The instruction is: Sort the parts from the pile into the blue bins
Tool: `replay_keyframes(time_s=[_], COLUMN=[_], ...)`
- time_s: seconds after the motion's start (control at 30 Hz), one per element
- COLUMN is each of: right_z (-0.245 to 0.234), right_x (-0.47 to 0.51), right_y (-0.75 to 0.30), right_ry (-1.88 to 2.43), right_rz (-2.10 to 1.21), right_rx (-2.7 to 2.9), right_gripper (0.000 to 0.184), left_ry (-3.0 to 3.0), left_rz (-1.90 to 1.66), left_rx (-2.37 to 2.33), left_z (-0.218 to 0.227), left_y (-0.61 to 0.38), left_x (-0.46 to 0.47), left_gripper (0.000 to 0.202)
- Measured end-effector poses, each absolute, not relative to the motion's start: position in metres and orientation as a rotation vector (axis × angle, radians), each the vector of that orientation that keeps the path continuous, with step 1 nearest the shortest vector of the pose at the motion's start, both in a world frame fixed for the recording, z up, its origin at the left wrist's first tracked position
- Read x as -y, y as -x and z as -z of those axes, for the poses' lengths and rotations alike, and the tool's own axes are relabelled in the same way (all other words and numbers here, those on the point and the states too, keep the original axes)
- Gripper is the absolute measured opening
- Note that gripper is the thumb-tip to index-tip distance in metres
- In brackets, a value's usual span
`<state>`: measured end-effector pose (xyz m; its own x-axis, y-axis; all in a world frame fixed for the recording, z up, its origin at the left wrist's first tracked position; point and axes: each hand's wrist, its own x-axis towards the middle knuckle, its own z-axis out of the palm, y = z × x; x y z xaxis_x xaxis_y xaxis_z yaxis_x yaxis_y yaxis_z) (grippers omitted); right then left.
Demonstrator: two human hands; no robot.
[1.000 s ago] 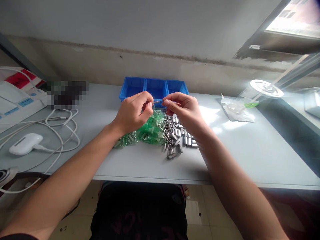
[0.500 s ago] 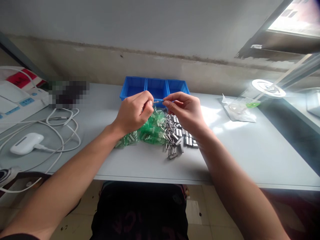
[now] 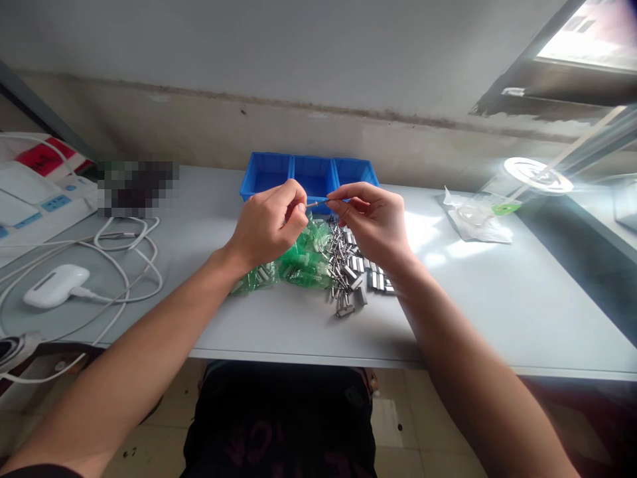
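Over the middle of the table my left hand is closed around the left end of a thin metal pin. My right hand pinches the pin's other end between thumb and forefinger, its remaining fingers curled. Only the short stretch between the hands shows; both ends are hidden by fingers. Below lie green-tinted plastic bags of small parts. Beside them spreads a pile of loose metal pins. Several small grey metal blocks sit under my right wrist, partly covered by it.
A blue bin with three compartments stands against the wall behind my hands. At left are a white earbud case, looped white cables and a power strip. A clear plastic packet lies at right.
Both hands keep hold of the pin, with my right hand shifted slightly to the right. The view has moved very little, and the piles look the same.
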<state>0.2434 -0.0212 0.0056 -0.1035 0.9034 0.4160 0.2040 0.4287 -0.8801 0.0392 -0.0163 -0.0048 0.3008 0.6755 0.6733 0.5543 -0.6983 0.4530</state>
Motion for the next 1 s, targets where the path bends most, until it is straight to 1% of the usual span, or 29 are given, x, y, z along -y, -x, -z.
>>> replay_keyframes(time_s=[0.23,0.47,1.0], right_z=[-0.004,-0.0034,-0.0052], right_x=[0.0196,0.0192,0.0197], right_y=[-0.2445,-0.245,-0.2451], right_ry=[1.016,0.968,0.988], right_rz=[-0.774,-0.811,-0.851], right_rx=[1.594,1.587,1.598], right_gripper=[0.011,0.011,0.017], left_ry=[-2.429,-2.435,-2.362], left_rz=[-1.322,-1.359,-1.359], left_rx=[-1.145,-1.116,-1.11], left_z=[0.0055,0.0068,0.0079], left_y=[-0.0387,-0.0389,-0.0384], left_x=[0.0161,0.016,0.018], left_gripper=[0.008,0.004,0.005])
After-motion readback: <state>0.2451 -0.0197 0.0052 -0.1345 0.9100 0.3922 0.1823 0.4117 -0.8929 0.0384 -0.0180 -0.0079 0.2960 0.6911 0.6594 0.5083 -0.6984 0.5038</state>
